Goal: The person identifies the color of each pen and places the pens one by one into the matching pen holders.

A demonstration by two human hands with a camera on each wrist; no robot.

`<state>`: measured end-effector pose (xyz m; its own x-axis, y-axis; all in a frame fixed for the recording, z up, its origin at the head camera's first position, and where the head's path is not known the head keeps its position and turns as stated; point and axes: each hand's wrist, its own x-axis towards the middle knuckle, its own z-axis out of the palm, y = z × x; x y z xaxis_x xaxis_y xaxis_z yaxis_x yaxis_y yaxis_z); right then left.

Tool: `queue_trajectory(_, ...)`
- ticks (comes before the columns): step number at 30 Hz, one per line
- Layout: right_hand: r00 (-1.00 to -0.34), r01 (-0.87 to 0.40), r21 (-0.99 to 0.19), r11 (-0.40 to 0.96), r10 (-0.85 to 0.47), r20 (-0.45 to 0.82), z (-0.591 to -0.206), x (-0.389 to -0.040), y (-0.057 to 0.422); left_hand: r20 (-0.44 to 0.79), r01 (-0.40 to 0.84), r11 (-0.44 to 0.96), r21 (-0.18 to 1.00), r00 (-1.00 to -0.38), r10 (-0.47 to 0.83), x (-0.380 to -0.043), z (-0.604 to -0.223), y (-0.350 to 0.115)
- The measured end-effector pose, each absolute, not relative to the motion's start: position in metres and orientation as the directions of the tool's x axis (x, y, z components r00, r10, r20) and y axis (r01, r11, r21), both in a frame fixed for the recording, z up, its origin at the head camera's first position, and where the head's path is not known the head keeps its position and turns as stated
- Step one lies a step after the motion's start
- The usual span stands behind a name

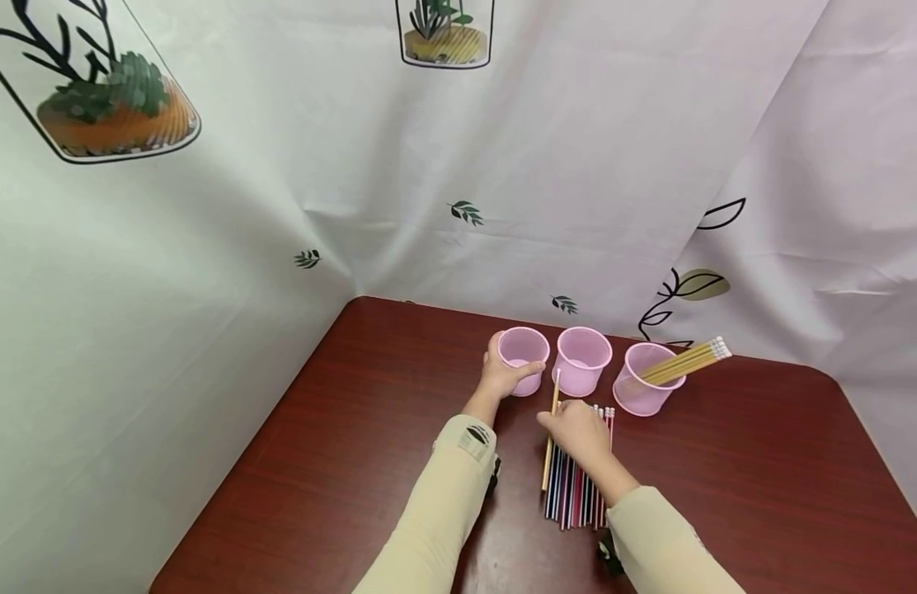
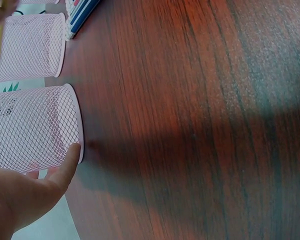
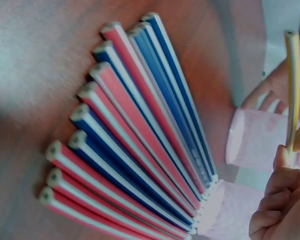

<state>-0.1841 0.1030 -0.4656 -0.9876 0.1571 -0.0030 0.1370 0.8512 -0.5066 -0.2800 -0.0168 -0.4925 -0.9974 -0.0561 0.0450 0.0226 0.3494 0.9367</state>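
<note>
My left hand (image 1: 500,373) holds the leftmost pink mesh pencil cup (image 1: 528,384), its thumb along the near side and its fingers behind. In the left wrist view the thumb (image 2: 67,167) touches the cup's side near its base. My right hand (image 1: 580,431) pinches a yellow pencil (image 3: 293,85), held above the table in front of the cups. Beneath that hand lies a row of red and blue striped pencils (image 1: 570,495). A middle pink mesh cup (image 1: 577,381) stands upright beside the held one, with no pencils seen inside.
At the right stands a third pink mesh cup (image 1: 637,402) with several yellow pencils (image 1: 681,363) leaning out to the right. The cups are near the back edge of the dark red wooden table (image 1: 369,429). A white patterned cloth (image 1: 429,264) hangs behind.
</note>
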Motion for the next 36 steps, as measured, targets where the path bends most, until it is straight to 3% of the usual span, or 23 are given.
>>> queue_trajectory(10, -0.971, 0.033, -0.559, 0.829, 0.160, 0.179, -0.441, -0.184, 0.112, 0.026, 0.004, 0.342, 0.940, -0.998, -0.058, -0.279, -0.492, -0.019)
queue_trajectory(14, -0.961, -0.035, -0.658, 0.752, 0.156, 0.229, -0.435, -0.186, 0.119, 0.021, 0.000, 0.342, 0.940, -0.998, -0.059, -0.278, -0.491, -0.019)
queue_trajectory(17, -0.959, -0.114, -0.781, 0.614, 0.138, 0.248, -0.435, -0.189, 0.127, 0.018, -0.004, 0.341, 0.940, -0.998, -0.060, -0.278, -0.490, -0.018)
queue_trajectory(20, -0.940, -0.189, -0.845, 0.500, 0.158, 0.304, -0.472, -0.214, 0.149, 0.018, -0.004, 0.344, 0.939, -0.998, -0.061, -0.278, -0.490, -0.018)
queue_trajectory(24, -0.901, -0.253, -0.854, 0.455, 0.209, 0.379, -0.514, -0.252, 0.180, 0.015, -0.008, 0.346, 0.938, -0.998, -0.064, -0.279, -0.491, -0.018)
queue_trajectory(26, -0.890, -0.294, -0.867, 0.402, 0.217, 0.402, -0.499, -0.250, 0.184, 0.012, -0.011, 0.345, 0.939, -0.998, -0.066, -0.279, -0.491, -0.018)
queue_trajectory(30, -0.907, -0.221, -0.897, 0.383, 0.258, 0.334, -0.425, -0.218, 0.169, 0.011, -0.012, 0.339, 0.941, -0.998, -0.066, -0.280, -0.492, -0.017)
queue_trajectory(32, -0.899, -0.236, -0.889, 0.391, 0.260, 0.353, -0.414, -0.216, 0.172, 0.010, -0.013, 0.337, 0.942, -0.998, -0.066, -0.280, -0.492, -0.017)
queue_trajectory(36, -0.872, -0.286, -0.867, 0.409, 0.263, 0.412, -0.470, -0.260, 0.216, 0.018, -0.007, 0.331, 0.944, -0.997, -0.071, -0.281, -0.493, -0.017)
